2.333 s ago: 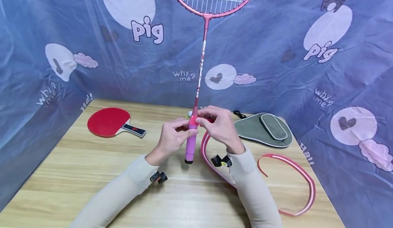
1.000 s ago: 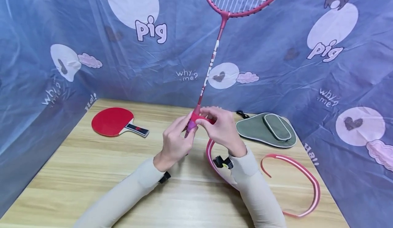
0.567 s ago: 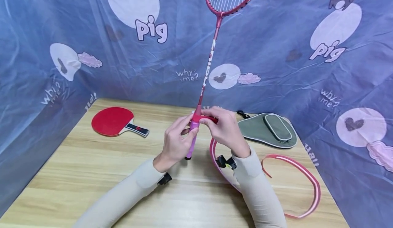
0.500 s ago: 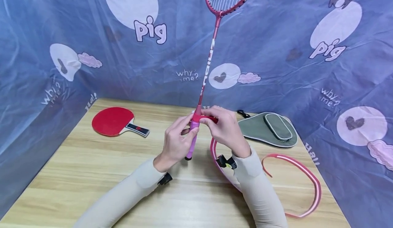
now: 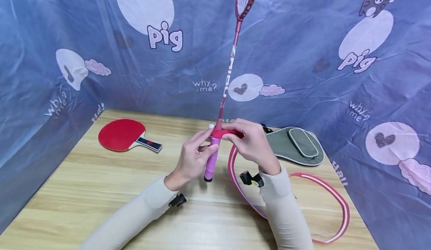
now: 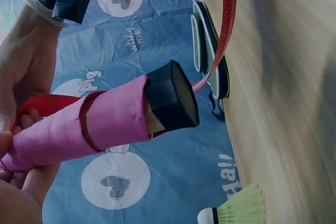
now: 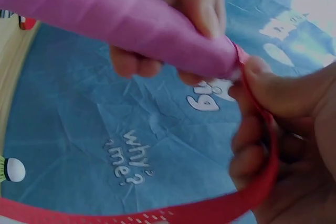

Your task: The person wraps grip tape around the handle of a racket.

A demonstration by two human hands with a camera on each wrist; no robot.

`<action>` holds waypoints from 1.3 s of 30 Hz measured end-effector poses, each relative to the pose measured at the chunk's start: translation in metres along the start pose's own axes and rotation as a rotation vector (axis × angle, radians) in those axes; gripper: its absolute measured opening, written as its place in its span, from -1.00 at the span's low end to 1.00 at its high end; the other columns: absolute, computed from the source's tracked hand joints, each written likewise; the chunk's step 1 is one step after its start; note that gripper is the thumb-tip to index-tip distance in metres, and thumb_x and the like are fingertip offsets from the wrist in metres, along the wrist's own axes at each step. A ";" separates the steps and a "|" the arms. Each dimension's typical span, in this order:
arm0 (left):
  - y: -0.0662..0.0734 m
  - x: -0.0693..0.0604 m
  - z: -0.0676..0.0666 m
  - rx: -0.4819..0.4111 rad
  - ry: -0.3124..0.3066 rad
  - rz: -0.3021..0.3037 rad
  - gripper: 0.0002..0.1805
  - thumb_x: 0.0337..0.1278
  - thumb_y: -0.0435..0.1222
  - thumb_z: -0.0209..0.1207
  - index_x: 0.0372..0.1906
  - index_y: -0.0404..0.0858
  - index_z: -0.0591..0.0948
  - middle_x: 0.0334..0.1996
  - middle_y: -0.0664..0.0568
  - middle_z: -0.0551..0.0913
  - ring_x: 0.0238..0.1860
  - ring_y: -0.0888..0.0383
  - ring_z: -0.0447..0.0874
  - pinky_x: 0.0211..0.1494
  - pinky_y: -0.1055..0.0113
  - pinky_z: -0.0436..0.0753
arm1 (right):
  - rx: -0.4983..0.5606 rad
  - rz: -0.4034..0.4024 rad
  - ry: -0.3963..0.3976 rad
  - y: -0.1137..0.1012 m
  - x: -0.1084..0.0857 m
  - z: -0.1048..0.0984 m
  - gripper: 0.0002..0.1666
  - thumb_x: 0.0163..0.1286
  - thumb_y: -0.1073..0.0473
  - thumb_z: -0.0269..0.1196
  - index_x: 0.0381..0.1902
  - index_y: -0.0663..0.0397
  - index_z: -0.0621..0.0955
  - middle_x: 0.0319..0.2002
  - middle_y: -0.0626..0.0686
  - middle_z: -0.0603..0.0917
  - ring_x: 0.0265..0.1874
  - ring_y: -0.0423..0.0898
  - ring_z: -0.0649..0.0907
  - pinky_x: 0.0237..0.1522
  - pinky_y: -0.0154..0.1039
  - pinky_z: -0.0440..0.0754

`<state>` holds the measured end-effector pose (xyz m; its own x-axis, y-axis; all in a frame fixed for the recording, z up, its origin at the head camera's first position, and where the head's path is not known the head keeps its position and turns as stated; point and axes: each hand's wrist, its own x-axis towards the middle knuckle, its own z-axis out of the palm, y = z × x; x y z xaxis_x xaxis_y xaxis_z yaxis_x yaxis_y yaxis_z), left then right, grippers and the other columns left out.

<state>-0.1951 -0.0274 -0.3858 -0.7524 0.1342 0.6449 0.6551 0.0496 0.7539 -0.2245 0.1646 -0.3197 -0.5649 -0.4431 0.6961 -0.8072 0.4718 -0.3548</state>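
A pink badminton racket [image 5: 230, 70] stands tilted over the table, its head seen nearly edge-on at the top. My left hand [image 5: 192, 159] holds its purple-wrapped handle [image 5: 211, 160] between thumb and fingers. At the top of the handle my right hand [image 5: 251, 141] pinches a red tape [image 5: 223, 133], which runs from the grip. In the right wrist view the tape [image 7: 210, 211] passes between thumb and fingers and loops down. The left wrist view shows the black end cap [image 6: 173, 97] and overlapping purple wraps [image 6: 115, 111].
A red table tennis paddle [image 5: 121, 134] lies on the left of the wooden table [image 5: 101, 190]. A green case [image 5: 293, 147] lies at the back right. The tape's long loop [image 5: 343, 209] lies on the right. A shuttlecock [image 6: 244, 208] stands behind the handle.
The racket has turned about its shaft, so its head shows narrower than before. My right hand has shifted slightly right, still pinching the tape.
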 end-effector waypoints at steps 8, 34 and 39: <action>0.005 0.001 -0.006 -0.006 -0.103 -0.017 -0.42 0.34 -0.50 0.18 0.43 -0.42 0.38 0.14 -0.29 0.60 0.01 -0.12 0.72 -0.18 0.32 0.81 | 0.186 0.049 0.035 0.005 0.001 -0.001 -0.81 0.17 0.34 0.48 -0.22 0.11 0.81 -0.39 0.00 0.79 -0.52 -0.25 0.51 -0.50 -0.47 0.39; 0.008 0.002 -0.011 -0.162 -0.245 0.000 -0.40 0.34 -0.56 0.12 0.45 -0.50 0.32 0.19 -0.33 0.49 0.00 -0.25 0.74 0.06 0.25 0.77 | 0.446 0.183 0.090 0.001 -0.003 0.005 -0.82 0.19 0.32 0.47 -0.22 0.25 0.78 -0.40 -0.02 0.75 -0.52 -0.25 0.54 -0.52 -0.44 0.45; 0.008 0.002 -0.013 -0.203 -0.323 -0.037 -0.41 0.38 -0.53 0.10 0.46 -0.50 0.29 0.28 -0.34 0.45 0.14 -0.20 0.65 0.19 0.24 0.72 | 0.558 0.259 -0.049 0.008 -0.007 0.001 -0.64 0.27 0.21 0.43 -0.07 0.38 0.74 -0.29 -0.16 0.73 -0.35 -0.25 0.61 -0.41 -0.40 0.58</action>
<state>-0.1919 -0.0393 -0.3770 -0.6935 0.4426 0.5685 0.5765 -0.1324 0.8063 -0.2273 0.1708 -0.3280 -0.7513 -0.4079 0.5188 -0.6029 0.1043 -0.7910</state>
